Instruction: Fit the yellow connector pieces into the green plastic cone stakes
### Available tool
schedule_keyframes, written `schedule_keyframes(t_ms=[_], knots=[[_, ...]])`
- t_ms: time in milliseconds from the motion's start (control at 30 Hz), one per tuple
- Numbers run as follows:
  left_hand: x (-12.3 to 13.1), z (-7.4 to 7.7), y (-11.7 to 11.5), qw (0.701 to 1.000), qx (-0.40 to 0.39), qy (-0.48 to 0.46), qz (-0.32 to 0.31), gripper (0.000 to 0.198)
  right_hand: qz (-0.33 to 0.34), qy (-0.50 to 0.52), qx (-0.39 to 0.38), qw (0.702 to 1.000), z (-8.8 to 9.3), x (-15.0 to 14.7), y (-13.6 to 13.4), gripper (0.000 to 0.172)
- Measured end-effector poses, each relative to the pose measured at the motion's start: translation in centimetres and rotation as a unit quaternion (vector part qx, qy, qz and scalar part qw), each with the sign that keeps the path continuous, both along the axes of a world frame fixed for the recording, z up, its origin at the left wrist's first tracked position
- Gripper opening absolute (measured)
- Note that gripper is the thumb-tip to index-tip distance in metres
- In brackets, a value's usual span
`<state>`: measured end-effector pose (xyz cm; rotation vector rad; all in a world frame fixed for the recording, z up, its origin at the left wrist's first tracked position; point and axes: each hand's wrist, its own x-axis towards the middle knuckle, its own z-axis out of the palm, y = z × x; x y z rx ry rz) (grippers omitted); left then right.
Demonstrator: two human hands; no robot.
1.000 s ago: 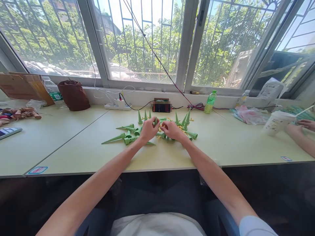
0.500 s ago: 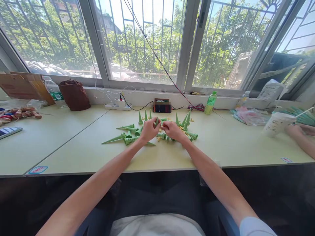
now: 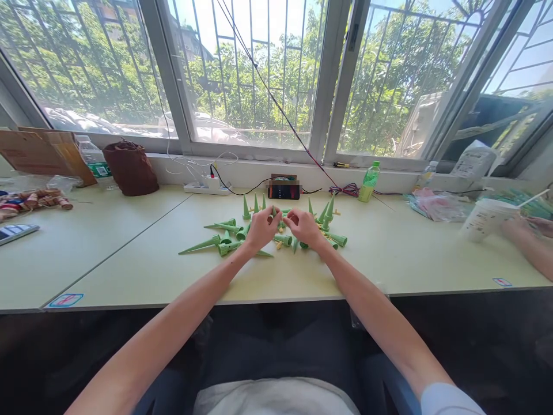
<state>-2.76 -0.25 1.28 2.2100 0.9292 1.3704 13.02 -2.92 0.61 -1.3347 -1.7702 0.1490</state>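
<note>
Green plastic cones [image 3: 201, 244] lie in a loose pile at the middle of the table, and several others stand upright behind and beside my hands. My left hand [image 3: 262, 228] is closed on a green cone [image 3: 273, 212], whose tip shows between the fingers. Close to its right, my right hand [image 3: 303, 226] has its fingers pinched together near the base of that cone; whatever it holds is too small to make out. Small yellow pieces [image 3: 279, 245] lie among the cones between and beside my hands.
Behind the pile are a phone [image 3: 284, 190], a power strip [image 3: 207, 188] and a green bottle [image 3: 369, 181]. A brown bag [image 3: 131, 167] stands at left. At right are a white cup [image 3: 488, 219], plastic bags [image 3: 438, 204] and another person's hand [image 3: 521, 230].
My right hand has shifted slightly, its fingers now raised a little more beside the left. The cone in my left hand has moved slightly left. The other person's hand has moved a little.
</note>
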Motion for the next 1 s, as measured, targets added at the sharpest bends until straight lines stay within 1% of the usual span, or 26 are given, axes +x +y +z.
schedule_keyframes(t_ms=[100,167,300,433,600,700,833,933,1000], knots=[[0.06,0.01,-0.17,1.000,-0.008,-0.004,-0.006,0.027,0.011,0.020,0.016,1.000,0.23,-0.12,-0.25,0.023],[0.08,0.00,-0.31,1.000,-0.018,-0.002,-0.010,0.032,0.019,0.014,0.027,0.999,0.37,-0.26,-0.44,0.024],[0.10,0.07,-0.56,0.999,-0.031,0.012,-0.007,0.040,0.033,-0.007,0.032,0.999,0.52,-0.49,-0.62,0.022],[0.13,0.13,-0.53,1.000,0.002,0.028,0.004,0.044,0.051,-0.021,0.034,0.998,0.52,-0.52,-0.61,0.021],[0.15,0.15,-0.48,0.998,0.039,0.046,-0.008,0.045,0.059,-0.045,0.029,0.997,0.49,-0.53,-0.75,0.016],[0.23,0.11,-0.48,0.998,0.038,0.048,-0.016,0.042,0.050,-0.052,0.037,0.997,0.38,-0.57,-0.69,0.018],[0.32,-0.08,-0.26,0.999,0.033,0.021,-0.015,0.036,0.022,-0.047,0.065,0.997,0.32,-0.44,-0.46,0.027],[0.31,-0.23,-0.04,0.999,0.035,0.008,-0.009,0.034,-0.016,-0.033,0.082,0.996,0.51,-0.17,-0.42,0.029],[0.30,-0.28,0.03,0.999,0.038,0.011,-0.008,0.033,-0.051,-0.023,0.088,0.995,0.69,0.05,-0.47,0.028]])
